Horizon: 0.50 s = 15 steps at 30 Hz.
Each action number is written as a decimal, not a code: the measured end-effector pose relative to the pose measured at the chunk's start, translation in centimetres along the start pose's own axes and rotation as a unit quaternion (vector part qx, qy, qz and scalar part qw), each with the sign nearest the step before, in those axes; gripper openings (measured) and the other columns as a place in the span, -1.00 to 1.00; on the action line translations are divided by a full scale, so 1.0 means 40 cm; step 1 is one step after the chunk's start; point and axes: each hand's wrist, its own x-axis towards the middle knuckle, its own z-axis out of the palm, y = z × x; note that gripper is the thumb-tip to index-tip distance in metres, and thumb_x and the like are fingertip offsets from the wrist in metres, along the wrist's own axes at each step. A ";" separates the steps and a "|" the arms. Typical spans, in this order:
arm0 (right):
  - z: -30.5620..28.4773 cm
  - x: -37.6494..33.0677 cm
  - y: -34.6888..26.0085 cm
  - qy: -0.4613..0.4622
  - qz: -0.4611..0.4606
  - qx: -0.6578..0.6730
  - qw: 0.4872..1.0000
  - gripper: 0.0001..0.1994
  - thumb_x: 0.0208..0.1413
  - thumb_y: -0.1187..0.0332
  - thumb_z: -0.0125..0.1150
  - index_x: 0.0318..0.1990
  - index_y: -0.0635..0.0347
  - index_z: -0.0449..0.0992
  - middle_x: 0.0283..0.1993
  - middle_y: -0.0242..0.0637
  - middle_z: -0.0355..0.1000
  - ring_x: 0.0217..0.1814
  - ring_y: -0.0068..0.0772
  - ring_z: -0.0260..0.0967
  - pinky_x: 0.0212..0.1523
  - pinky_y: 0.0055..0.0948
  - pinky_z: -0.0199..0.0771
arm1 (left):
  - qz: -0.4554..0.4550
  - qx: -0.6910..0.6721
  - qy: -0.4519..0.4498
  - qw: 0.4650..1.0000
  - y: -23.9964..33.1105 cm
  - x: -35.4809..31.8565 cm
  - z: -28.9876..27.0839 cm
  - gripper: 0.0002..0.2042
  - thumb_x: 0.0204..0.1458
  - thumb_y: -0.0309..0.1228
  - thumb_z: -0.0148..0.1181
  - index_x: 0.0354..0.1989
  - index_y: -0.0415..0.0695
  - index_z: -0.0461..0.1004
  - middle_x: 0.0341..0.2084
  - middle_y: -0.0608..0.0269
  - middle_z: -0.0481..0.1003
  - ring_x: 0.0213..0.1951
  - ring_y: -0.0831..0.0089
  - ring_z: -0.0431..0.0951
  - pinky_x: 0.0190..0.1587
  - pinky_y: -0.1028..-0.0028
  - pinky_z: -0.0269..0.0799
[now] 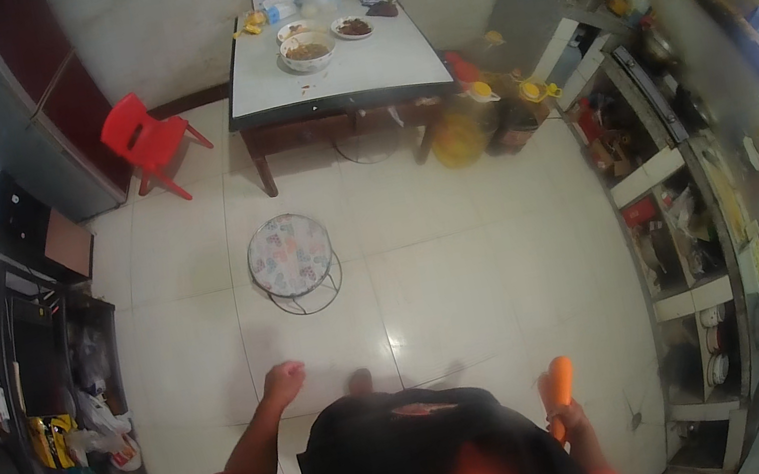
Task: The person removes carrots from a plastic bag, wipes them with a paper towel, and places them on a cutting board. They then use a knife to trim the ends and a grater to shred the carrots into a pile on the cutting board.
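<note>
My right hand is wrapped round a thick orange carrot, low at my right side. The carrot's wider end points up and away from me. On the other side, my left hand hangs above the tiled floor with its fingers curled in, and no object shows in it. A round stool with a patterned seat and a wire frame stands on the floor ahead of that hand, apart from it.
Against the far wall, a white-topped table carries bowls of food. Left of it are a red chair and a refrigerator. Oil jugs stand by its right leg. A counter with open shelves lines the right; a black rack, the left.
</note>
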 end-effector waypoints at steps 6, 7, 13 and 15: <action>-0.002 0.256 -0.103 -0.005 0.013 -0.001 1.000 -0.63 -0.22 0.35 0.24 -0.19 0.25 0.39 -0.49 -0.26 0.35 -0.57 -0.30 0.34 -0.57 -0.32 0.41 | -0.014 0.034 0.024 0.999 0.146 0.302 -0.091 -0.78 -0.02 -0.33 0.14 -0.28 -0.16 0.58 -0.53 0.16 0.57 -0.50 0.41 0.58 -0.36 0.44 0.49; 0.008 0.315 -0.139 -0.007 0.009 0.001 1.000 -0.64 -0.21 0.34 0.24 -0.19 0.25 0.39 -0.50 -0.26 0.35 -0.58 -0.30 0.34 -0.57 -0.32 0.41 | -0.031 0.080 0.009 0.996 0.165 0.342 -0.105 -0.79 -0.02 -0.33 0.13 -0.30 -0.16 0.58 -0.54 0.17 0.56 -0.51 0.42 0.58 -0.36 0.44 0.49; 0.072 0.665 -0.506 -0.061 -0.039 -0.004 0.997 -0.66 -0.14 0.27 0.24 -0.21 0.23 0.39 -0.50 -0.26 0.35 -0.58 -0.32 0.34 -0.59 -0.34 0.39 | 0.106 0.276 0.067 0.953 0.058 0.496 -0.113 -0.80 -0.02 -0.27 0.07 -0.45 -0.12 0.54 -0.55 0.15 0.54 -0.46 0.25 0.57 -0.33 0.26 0.47; 0.050 0.723 -0.641 -0.064 -0.066 0.004 0.996 -0.67 -0.12 0.25 0.23 -0.22 0.22 0.39 -0.51 -0.26 0.35 -0.58 -0.32 0.34 -0.60 -0.35 0.38 | 0.122 0.253 0.056 0.958 0.158 0.589 -0.049 -0.78 -0.01 -0.25 0.05 -0.52 -0.12 0.50 -0.52 0.09 0.54 -0.37 0.14 0.55 -0.28 0.13 0.43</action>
